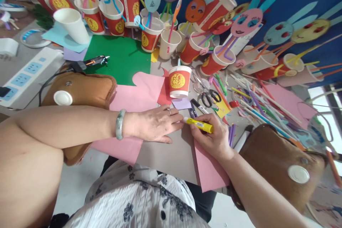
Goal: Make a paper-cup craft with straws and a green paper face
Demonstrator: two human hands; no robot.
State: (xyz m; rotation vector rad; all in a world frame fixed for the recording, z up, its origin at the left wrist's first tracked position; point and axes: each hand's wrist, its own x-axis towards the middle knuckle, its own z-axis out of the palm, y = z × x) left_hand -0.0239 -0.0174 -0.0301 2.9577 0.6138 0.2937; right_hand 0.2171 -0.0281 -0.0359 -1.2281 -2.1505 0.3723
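One yellow tube (200,125) is in the right hand (213,139), whose grip is closed on it, with the thumb on the near side and fingers on the far side. The tube lies almost sideways above the table (167,160). Its white tip (185,119) points left, and its round end points right and a little nearer to the person. The left hand (153,124) is close by too, palm down, with its fingertips right by that tip. I cannot tell if they touch it, or if they pinch something tiny.

The tube is short, fat and bright yellow. It has dark print and a pale label, too small to read. Just past the fingers is a bit of light purple paper (181,104), and behind it a red cup (180,81) with a yellow round picture.
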